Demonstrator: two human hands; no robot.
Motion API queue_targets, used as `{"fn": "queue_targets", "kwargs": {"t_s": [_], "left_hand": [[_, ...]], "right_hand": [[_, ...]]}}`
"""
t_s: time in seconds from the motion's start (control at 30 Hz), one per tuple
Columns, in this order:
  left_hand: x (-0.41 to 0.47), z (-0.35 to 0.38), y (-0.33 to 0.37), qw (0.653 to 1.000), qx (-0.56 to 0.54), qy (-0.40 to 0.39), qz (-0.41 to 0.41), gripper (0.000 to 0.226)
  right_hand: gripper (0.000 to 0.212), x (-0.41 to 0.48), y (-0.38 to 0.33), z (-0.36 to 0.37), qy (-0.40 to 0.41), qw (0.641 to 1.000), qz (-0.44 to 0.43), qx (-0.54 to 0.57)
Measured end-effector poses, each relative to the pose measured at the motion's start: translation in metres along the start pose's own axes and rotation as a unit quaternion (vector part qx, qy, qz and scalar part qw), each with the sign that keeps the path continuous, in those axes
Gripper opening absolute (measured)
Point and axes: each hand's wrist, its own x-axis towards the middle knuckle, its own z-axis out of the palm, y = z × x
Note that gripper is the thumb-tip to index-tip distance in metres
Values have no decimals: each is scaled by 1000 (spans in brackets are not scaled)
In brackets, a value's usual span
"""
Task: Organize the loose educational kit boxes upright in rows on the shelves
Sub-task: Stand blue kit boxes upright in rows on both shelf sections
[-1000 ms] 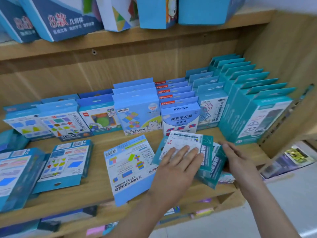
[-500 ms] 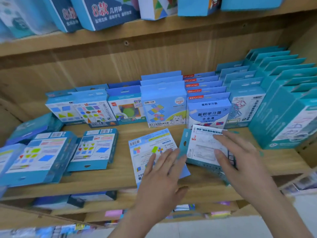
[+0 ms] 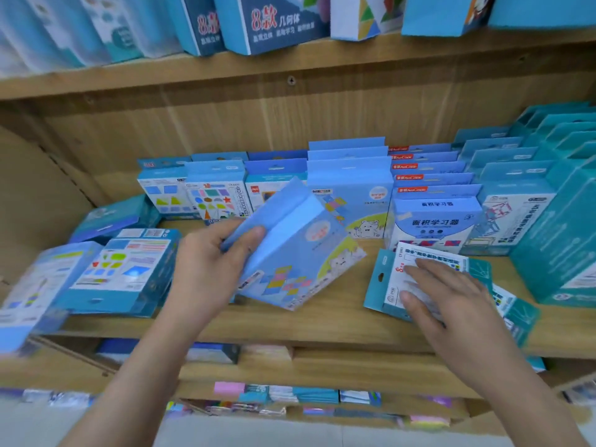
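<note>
Gripping a tilted blue box (image 3: 296, 253) above the shelf (image 3: 322, 324), left hand (image 3: 209, 269) curls fingers round it; right hand (image 3: 451, 298) presses straight fingers on a flat teal box (image 3: 377, 279). Far rows (image 3: 432, 201) stand upright; near-left boxes (image 3: 129, 272) lie flat.

Head view, both arms bare. The left forearm (image 3: 129, 388) enters at the bottom left of the frame and rises toward the centre. The left hand (image 3: 209, 269), just left of centre, grips a light blue box (image 3: 290, 256) by its upper end: the thumb (image 3: 250, 240) lies across the near face, the other fingers curl behind it and are hidden. The box is tilted. The right forearm (image 3: 529, 391) enters at the lower right corner. The right hand (image 3: 451, 298), right of centre, lies palm down, its fingers (image 3: 429, 269) straight and slightly spread, resting on a flat box (image 3: 392, 285).
</note>
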Motion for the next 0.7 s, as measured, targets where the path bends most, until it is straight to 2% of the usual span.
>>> {"fn": "queue_targets", "kwargs": {"t_s": [0.1,0.23,0.43,0.6,0.7], "left_hand": [[22,-9,13,986,-128,-55,-92,24],[28,-9,12,975,-170,-98,-100,24],[20,-8,14,971,-167,-144,-95,20],[10,-11,13,971,-133,-190,-65,28],[5,-13,8,972,-116,-202,-36,29]], "right_hand": [[50,7,-24,-16,-1,985,26,173],[59,14,-43,-24,-8,960,20,280],[64,12,-52,-20,-6,957,-1,291],[44,10,-66,-21,-17,951,-22,306],[43,11,-66,-15,-34,953,-18,299]]}}
